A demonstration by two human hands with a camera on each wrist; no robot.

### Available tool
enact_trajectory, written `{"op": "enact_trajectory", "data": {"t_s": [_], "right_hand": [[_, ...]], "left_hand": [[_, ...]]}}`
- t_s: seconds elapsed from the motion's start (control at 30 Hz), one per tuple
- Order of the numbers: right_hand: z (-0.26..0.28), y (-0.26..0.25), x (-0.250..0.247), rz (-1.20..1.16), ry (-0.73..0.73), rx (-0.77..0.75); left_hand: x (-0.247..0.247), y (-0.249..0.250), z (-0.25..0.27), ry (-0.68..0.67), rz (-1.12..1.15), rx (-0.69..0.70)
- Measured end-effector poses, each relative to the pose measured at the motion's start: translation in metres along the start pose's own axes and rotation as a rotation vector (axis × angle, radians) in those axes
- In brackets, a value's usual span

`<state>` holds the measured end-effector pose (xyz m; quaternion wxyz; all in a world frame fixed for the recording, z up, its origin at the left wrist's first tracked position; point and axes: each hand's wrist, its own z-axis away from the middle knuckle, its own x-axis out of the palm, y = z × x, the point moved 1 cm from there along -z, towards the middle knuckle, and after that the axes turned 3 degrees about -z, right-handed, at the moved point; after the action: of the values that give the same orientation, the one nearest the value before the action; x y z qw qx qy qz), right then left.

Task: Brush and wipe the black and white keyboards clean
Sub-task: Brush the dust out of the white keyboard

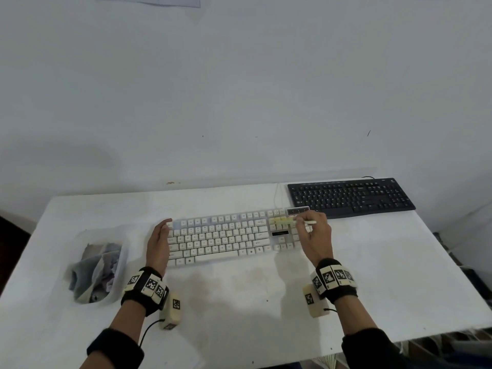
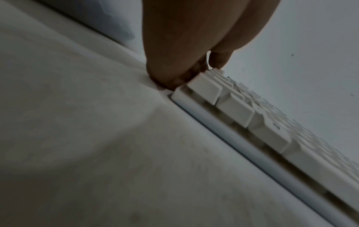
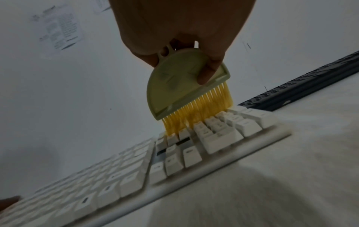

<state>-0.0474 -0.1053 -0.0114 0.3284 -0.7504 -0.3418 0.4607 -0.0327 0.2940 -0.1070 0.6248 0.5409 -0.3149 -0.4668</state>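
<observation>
A: Head view: where is the white keyboard [image 1: 226,237]?

B: Flat on the white table [image 1: 372,262], with the black keyboard [image 1: 351,197] just behind its right end.

A: And the hands?

B: Right hand [image 1: 315,235] pinches a green brush [image 3: 182,83], its yellow bristles [image 3: 196,113] touching the keys at the keyboard's right end. Left hand [image 1: 158,242] lies along the keyboard's left edge, fingers [image 2: 174,61] straight and pressed together.

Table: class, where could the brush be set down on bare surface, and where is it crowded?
Free: the table strip between the white keyboard and the near edge, and right of the right hand, below the black keyboard. Crowded: the left, where the cloth tub sits near the left hand.
</observation>
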Motion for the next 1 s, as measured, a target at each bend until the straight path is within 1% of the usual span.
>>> {"op": "enact_trajectory", "data": {"t_s": [0.1, 0.17, 0.23, 0.33, 0.4, 0.5, 0.57, 0.67, 0.8, 1.0], "right_hand": [[-0.006, 0.001, -0.004, 0.004, 0.061, 0.061], [-0.007, -0.006, -0.001, -0.035, 0.094, 0.092], [-0.004, -0.009, 0.004, -0.073, 0.051, 0.107], [0.001, -0.004, 0.003, -0.024, -0.022, 0.042], [-0.004, 0.003, -0.005, 0.036, -0.015, 0.039], [-0.016, 0.008, -0.018, 0.057, 0.047, 0.142], [-0.021, 0.006, -0.020, 0.070, 0.064, 0.125], [-0.019, 0.000, -0.013, 0.032, 0.040, 0.094], [-0.013, -0.001, -0.005, 0.003, -0.034, 0.071], [-0.021, 0.009, -0.028, 0.072, 0.095, 0.158]], "left_hand": [[0.002, 0.005, 0.003, 0.008, 0.011, -0.010], [0.002, 0.005, 0.003, 0.008, 0.008, -0.016], [0.001, 0.005, 0.003, 0.007, 0.005, -0.020], [0.001, 0.003, 0.002, 0.009, 0.013, -0.017], [0.001, 0.004, 0.003, 0.005, 0.021, -0.016], [0.001, 0.005, 0.003, 0.003, 0.032, -0.022], [0.001, 0.003, 0.002, 0.000, 0.031, -0.021], [0.000, 0.001, 0.000, -0.001, 0.029, -0.019], [0.000, 0.001, -0.001, -0.005, 0.032, -0.013], [-0.003, -0.006, -0.005, -0.018, 0.005, -0.006]]}}
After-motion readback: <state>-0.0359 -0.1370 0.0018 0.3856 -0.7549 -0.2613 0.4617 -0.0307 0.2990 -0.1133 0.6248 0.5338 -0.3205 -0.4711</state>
